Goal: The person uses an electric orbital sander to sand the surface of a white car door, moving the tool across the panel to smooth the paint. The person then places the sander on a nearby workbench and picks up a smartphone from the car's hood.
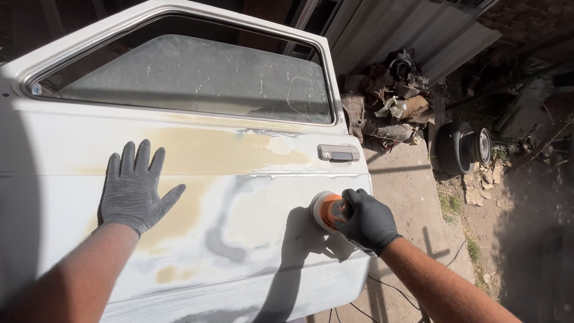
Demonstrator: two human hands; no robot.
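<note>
Door: a white car door (179,149), window dusty, is seen patched with tan filler and grey bare areas.
Left hand: the gloved left hand (134,188) is laid flat on the panel, fingers spread, nothing gripped.
Right hand: the gloved right hand (365,218) is closed around an orange sander (326,212).
Sander: its round pad is pressed against the panel below the door handle (338,153).
Background: scrap (391,101) and a wheel (466,148) are seen on the ground.
</note>
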